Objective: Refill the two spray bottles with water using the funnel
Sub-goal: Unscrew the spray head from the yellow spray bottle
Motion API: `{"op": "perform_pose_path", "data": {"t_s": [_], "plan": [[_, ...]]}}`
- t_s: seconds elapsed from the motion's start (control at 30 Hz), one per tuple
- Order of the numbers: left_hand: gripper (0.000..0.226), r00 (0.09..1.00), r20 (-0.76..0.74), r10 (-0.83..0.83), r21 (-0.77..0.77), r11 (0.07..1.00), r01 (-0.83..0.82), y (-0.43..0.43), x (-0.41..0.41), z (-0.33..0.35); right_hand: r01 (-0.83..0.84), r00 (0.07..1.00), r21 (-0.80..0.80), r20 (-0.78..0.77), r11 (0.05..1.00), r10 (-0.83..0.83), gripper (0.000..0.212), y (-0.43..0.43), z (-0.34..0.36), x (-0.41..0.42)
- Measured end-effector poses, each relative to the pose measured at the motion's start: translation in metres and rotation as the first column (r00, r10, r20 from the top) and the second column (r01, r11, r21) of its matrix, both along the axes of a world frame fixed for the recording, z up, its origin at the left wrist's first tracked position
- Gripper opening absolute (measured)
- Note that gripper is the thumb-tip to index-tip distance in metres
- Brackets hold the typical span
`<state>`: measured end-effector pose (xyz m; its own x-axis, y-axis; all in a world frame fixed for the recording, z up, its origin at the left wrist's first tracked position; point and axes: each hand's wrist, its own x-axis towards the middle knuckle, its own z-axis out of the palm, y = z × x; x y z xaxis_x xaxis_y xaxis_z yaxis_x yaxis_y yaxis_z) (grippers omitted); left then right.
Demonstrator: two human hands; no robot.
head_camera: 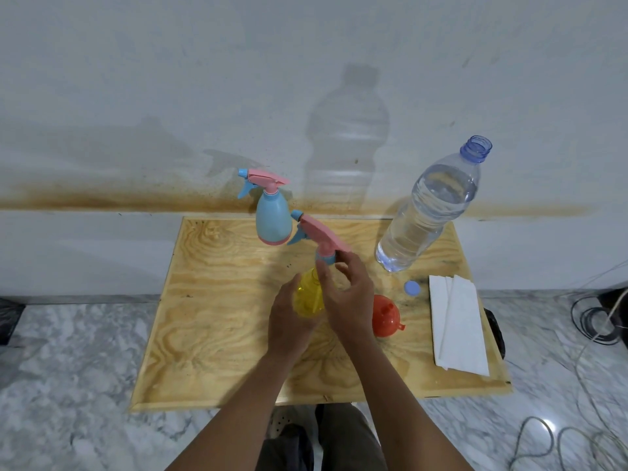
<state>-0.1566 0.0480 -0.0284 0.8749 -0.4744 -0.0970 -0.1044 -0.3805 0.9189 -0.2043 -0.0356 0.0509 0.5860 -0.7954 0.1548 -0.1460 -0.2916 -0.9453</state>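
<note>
A yellow spray bottle [307, 295] stands in the middle of the wooden table [210, 328]. My left hand [289, 321] wraps around its body. My right hand [350, 294] pinches the blue collar under its pink spray head [319, 234]. A blue spray bottle [273, 220] with a pink and blue trigger head stands upright behind it, near the table's far edge. An orange funnel [387, 316] lies upside down on the table just right of my right hand. A large clear water bottle [431, 209], uncapped and mostly full, stands at the far right.
The water bottle's blue cap [412, 287] lies on the table beside folded white paper towels [457, 322] at the right. A stained white wall rises behind the table. Cables [598, 321] lie on the marble floor to the right.
</note>
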Motion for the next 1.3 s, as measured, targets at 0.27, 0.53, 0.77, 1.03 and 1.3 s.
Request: {"op": "perform_pose_path", "data": {"t_s": [0.27, 0.53, 0.77, 1.03, 1.3], "plan": [[0.086, 0.999, 0.044, 0.007, 0.037, 0.999, -0.008, 0.006, 0.003, 0.003, 0.086, 0.97, 0.081, 0.22, 0.993, -0.102, 0.024, -0.056, 0.066, 0.01], [0.085, 0.997, 0.079, 0.023, 0.065, 0.998, -0.028, 0.022, 0.018, 0.004, 0.053, 0.993, 0.389, 0.081, 0.919, -0.092, 0.026, -0.103, 0.058, 0.035], [0.083, 0.996, 0.082, 0.023, 0.043, 0.999, -0.027, 0.027, 0.02, 0.0, -0.003, 0.912, 0.307, -0.389, 0.952, 0.128, 0.022, -0.087, -0.025, 0.034], [0.079, 0.995, 0.093, 0.025, 0.056, 0.998, -0.03, 0.025, 0.022, -0.001, -0.074, 0.782, 0.245, -0.588, 0.967, 0.209, 0.029, -0.072, -0.095, 0.027], [0.079, 0.997, 0.07, 0.039, 0.061, 0.997, -0.044, 0.024, 0.02, 0.0, -0.079, 0.751, 0.131, -0.644, 0.988, 0.145, 0.038, -0.07, -0.117, 0.033]]}}
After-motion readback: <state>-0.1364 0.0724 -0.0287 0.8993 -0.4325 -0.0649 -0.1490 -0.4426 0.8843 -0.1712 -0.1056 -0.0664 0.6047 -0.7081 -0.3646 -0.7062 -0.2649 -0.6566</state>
